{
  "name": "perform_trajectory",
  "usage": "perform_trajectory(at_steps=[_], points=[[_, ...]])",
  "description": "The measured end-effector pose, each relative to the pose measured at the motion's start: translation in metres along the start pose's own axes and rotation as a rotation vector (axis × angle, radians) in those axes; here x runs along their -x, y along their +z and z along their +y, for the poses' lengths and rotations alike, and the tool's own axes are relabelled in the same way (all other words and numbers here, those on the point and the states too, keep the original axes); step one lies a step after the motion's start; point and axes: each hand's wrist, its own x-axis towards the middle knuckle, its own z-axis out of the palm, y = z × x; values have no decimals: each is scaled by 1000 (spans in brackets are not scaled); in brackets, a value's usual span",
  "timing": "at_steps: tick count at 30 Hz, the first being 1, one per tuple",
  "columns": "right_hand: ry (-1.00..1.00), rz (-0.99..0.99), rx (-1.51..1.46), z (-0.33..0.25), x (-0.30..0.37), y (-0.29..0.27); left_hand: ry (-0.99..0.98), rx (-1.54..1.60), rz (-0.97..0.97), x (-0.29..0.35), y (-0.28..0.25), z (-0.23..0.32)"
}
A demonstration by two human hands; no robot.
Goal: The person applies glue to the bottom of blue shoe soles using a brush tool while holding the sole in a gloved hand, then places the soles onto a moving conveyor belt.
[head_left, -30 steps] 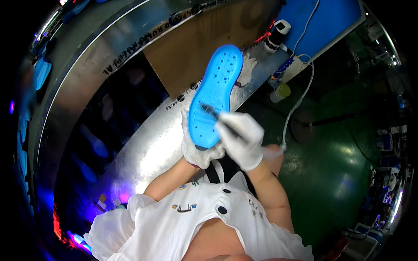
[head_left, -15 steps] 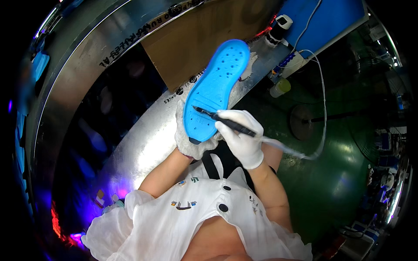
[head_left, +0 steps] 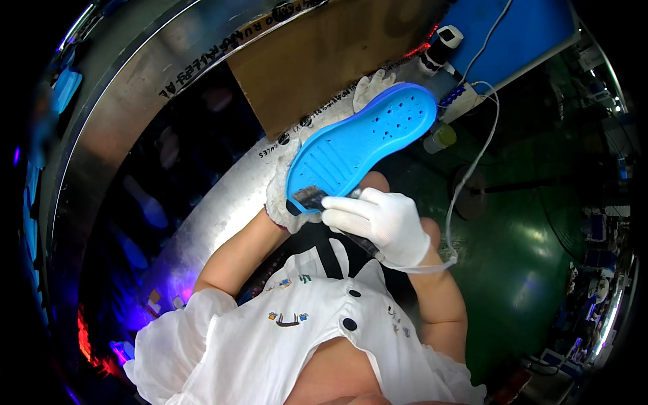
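A bright blue shoe sole [head_left: 364,145], with small holes at its far end and raised ribs near the heel, lies tilted toward the far right. My left hand [head_left: 277,192], in a pale work glove, is closed around its heel end from the left and below. In my right hand [head_left: 385,226], also white-gloved, is a black brush [head_left: 310,198]. Its bristles meet the sole's surface at the near heel end, while the dark handle runs back under my fingers. A whitish tube [head_left: 453,256] passes by my right wrist.
A metal workbench [head_left: 219,223] runs along the left, with a cardboard sheet [head_left: 304,74] standing behind. Beyond the sole lies a loose pale glove [head_left: 370,90]. At the far right are a black-and-white device [head_left: 442,50], a yellowish jar [head_left: 442,137] and a blue panel [head_left: 513,37].
The sole has swung its far end to the right. My right hand has turned over and moved slightly down and right, bringing the brush closer to the heel edge.
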Motion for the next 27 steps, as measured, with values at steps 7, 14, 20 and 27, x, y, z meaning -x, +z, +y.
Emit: perform_trajectory(at_steps=[7, 14, 20, 27], points=[[41, -8, -176, 5, -10, 5, 32, -177, 38, 0, 10, 1], [98, 106, -216, 8, -10, 6, -5, -171, 82, 2, 17, 5], [146, 60, -259, 11, -7, -16, -248, 473, -524, -3, -5, 12], [228, 77, -420, 9, -1, -5, -9, -38, 226, 0, 43, 17]])
